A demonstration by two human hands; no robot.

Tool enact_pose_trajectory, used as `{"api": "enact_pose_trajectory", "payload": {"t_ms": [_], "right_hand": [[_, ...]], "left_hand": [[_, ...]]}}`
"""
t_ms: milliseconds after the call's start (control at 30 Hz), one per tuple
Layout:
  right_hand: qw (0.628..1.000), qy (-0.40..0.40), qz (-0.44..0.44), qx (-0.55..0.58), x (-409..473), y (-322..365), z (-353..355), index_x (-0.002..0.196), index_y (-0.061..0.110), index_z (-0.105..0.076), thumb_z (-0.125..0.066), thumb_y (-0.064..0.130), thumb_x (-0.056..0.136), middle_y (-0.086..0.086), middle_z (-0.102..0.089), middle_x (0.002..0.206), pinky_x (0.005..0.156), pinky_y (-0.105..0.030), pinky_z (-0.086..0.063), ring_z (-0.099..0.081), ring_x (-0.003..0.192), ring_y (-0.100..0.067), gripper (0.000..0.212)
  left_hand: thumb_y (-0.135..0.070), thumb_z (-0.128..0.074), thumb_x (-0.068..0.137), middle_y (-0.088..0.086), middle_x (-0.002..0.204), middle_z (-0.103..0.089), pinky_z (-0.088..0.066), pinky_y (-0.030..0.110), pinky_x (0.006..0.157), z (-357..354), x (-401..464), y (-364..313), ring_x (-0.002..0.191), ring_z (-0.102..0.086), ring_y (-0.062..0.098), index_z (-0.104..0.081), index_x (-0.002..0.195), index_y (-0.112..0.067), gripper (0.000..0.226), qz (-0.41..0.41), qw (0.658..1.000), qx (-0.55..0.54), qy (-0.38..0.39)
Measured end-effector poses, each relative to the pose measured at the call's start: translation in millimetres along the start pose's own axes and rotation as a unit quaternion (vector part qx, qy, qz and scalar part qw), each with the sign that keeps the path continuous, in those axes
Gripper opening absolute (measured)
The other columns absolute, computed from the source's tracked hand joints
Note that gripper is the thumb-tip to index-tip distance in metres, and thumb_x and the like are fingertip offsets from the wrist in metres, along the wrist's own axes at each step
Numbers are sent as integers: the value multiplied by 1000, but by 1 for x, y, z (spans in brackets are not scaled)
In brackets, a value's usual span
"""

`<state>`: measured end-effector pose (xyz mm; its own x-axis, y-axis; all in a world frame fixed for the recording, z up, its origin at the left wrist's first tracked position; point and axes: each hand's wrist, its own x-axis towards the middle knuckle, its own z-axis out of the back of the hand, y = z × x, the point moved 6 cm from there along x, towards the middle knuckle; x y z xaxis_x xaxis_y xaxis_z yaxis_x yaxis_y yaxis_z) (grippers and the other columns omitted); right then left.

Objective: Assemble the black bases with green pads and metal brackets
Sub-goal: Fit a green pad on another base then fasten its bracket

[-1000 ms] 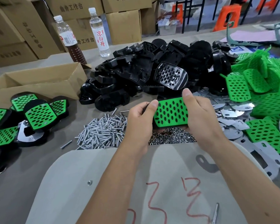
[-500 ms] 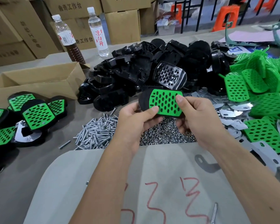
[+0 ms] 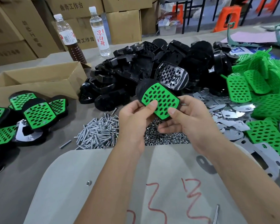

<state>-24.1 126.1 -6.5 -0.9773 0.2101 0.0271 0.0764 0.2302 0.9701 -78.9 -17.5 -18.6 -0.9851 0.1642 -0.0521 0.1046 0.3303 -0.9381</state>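
Observation:
Both hands hold one black base [image 3: 140, 89] with a perforated green pad [image 3: 160, 98] seated on its face, tilted toward me above the table's middle. My left hand [image 3: 134, 118] grips its lower left edge, thumb pressing on the pad. My right hand [image 3: 187, 117] pinches its lower right corner, thumb on the pad. A heap of bare black bases [image 3: 152, 67] lies just behind. Loose green pads [image 3: 265, 97] pile at the right, and flat metal brackets [image 3: 225, 113] lie beside them.
Silver bolts [image 3: 99, 131] and small nuts [image 3: 165, 138] lie heaped under my hands. Several finished green-and-black units [image 3: 37, 115] sit at the left by an open cardboard box [image 3: 39, 84]. Two bottles [image 3: 100, 31] stand behind. A grey board [image 3: 103, 183] with red marks lies nearest me.
The base with the pad has turned in my hands, from the pad facing me edge-level to tilted with its black rounded end up and left. My thumbs shifted onto the pad's lower part.

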Motion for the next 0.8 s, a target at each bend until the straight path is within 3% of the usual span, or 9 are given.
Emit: {"api": "enact_pose_trajectory", "payload": {"t_ms": [100,233,400,500,633,700,800], "right_hand": [[1000,2,3,4,-1,0,-2,118,1,-55,-52,-3,105,-18,-75,97,58,-36,-63,-74,64,-34,14],[1000,13,0,-12,-2,-3,-5,121,-1,-52,-52,-4,105,-22,-73,105,60,-36,-63,-75,68,-35,16],[999,15,6,-37,-2,-5,-6,122,-2,-50,-52,-3,106,-21,-72,107,62,-38,-64,-75,68,-34,17],[999,18,2,-44,-2,-8,-7,124,0,-50,-53,-2,106,-18,-73,106,62,-39,-64,-76,68,-33,18],[999,18,3,-45,-2,-8,-7,123,0,-51,-54,-2,106,-18,-73,105,62,-39,-64,-75,67,-33,18],[998,18,7,-53,-1,-7,-6,123,-1,-50,-54,-2,105,-19,-73,105,62,-41,-64,-75,67,-34,18],[997,24,9,-66,-1,-7,-6,121,-1,-50,-53,-2,105,-22,-72,104,62,-41,-65,-75,66,-35,16]], "left_hand": [[-14,-71,98,20,107,-77,-62,43,88,1,-1,-4,94,-73,28,-75,104,-2,15,-9,1000,21,-15],[-25,-63,104,25,100,-70,-65,41,70,6,0,-7,87,-72,33,-76,91,-6,26,6,998,-18,-64],[-18,-60,106,15,77,-63,-65,43,67,10,1,-14,77,-68,27,-61,96,17,36,-59,994,41,-88],[-16,-60,106,8,73,-64,-61,48,73,10,1,-18,75,-63,25,-65,84,4,30,-80,989,68,-104],[-15,-60,105,1,65,-61,-58,38,65,12,0,-17,66,-60,17,-61,75,-2,33,-78,989,53,-116],[-16,-61,105,5,72,-62,-58,43,71,10,0,-14,71,-63,17,-64,86,5,28,-61,992,34,-108],[-12,-62,102,9,86,-69,-59,43,74,9,-1,-12,84,-67,22,-69,93,-5,14,-36,996,5,-85]]}}
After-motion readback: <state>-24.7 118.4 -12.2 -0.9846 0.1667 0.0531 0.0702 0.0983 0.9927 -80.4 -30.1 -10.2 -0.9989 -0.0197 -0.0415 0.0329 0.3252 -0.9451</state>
